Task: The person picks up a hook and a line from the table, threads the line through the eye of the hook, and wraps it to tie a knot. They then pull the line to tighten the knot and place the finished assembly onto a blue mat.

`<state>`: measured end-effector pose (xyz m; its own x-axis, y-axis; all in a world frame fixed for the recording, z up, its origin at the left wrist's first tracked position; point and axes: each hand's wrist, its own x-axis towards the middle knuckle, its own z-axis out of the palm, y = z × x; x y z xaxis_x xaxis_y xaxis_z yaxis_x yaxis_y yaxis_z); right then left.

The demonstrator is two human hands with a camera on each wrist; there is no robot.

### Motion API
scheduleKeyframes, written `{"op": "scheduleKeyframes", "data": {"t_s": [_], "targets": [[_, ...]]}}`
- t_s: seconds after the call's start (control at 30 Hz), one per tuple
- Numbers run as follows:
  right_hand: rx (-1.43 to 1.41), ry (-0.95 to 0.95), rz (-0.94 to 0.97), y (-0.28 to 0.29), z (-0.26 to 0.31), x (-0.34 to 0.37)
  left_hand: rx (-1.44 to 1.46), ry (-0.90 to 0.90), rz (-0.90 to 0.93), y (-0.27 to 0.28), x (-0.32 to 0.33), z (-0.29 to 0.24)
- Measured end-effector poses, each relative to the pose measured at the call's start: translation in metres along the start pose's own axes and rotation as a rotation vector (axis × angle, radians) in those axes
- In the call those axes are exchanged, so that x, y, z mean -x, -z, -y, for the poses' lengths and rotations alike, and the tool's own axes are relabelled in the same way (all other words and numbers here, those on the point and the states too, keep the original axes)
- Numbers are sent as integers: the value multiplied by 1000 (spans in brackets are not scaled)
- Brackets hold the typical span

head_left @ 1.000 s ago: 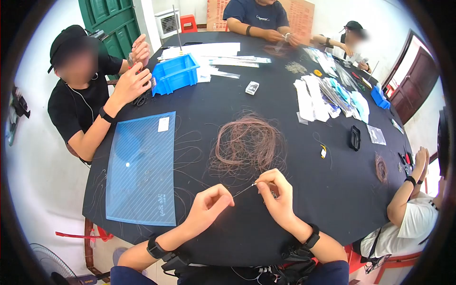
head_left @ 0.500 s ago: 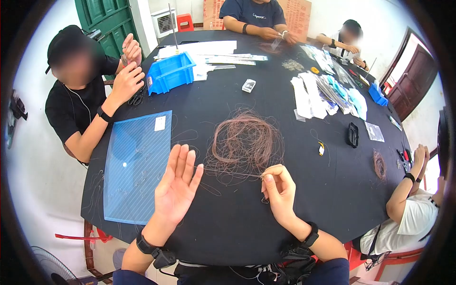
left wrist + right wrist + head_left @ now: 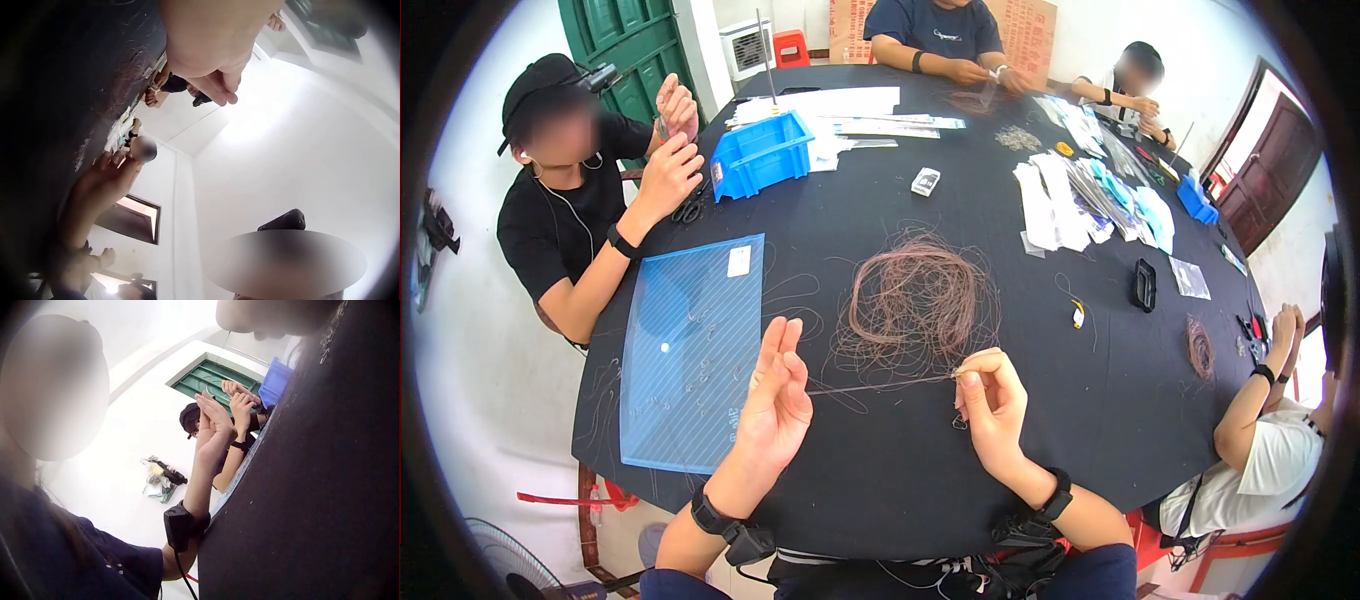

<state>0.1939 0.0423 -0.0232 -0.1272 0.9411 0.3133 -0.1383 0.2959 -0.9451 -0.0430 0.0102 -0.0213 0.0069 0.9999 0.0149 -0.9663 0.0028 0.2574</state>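
A thin line (image 3: 880, 385) runs nearly straight between my two hands, over the table. My left hand (image 3: 773, 415) is raised, two fingers upright and the thumb folded in against the other fingers; the line meets it at the finger side. In the left wrist view the line reaches those fingertips (image 3: 226, 99). My right hand (image 3: 993, 405) pinches the line's other end between thumb and index finger. Small bent metal pieces (image 3: 960, 422), like fishhooks, hang below its curled fingers. Beyond both hands lies a loose tangle of reddish-brown line (image 3: 920, 300).
A blue striped document bag (image 3: 690, 350) with several small hooks on it lies left. A blue bin (image 3: 762, 155), a small white box (image 3: 925, 181), packets (image 3: 1050, 205) and a black tray (image 3: 1143, 285) stand farther off. Other people sit around the black table (image 3: 880, 480).
My left hand was near the right, then swung left with its palm spread; now its thumb and some fingers have folded in. The right hand keeps its pinch at nearly the same place.
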Motion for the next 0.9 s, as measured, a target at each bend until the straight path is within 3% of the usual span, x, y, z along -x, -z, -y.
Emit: {"op": "scheduleKeyframes", "data": {"t_s": [0.23, 0.43, 0.9], "targets": [[-17, -10, -7, 0, -1, 0, 52, 84, -41, -8, 1, 0], [-23, -29, -23, 0, -1, -1, 52, 174, 28, 1, 4, 5], [16, -13, -24, -2, -1, -3, 83, 176, 19, 4, 2, 6]]}}
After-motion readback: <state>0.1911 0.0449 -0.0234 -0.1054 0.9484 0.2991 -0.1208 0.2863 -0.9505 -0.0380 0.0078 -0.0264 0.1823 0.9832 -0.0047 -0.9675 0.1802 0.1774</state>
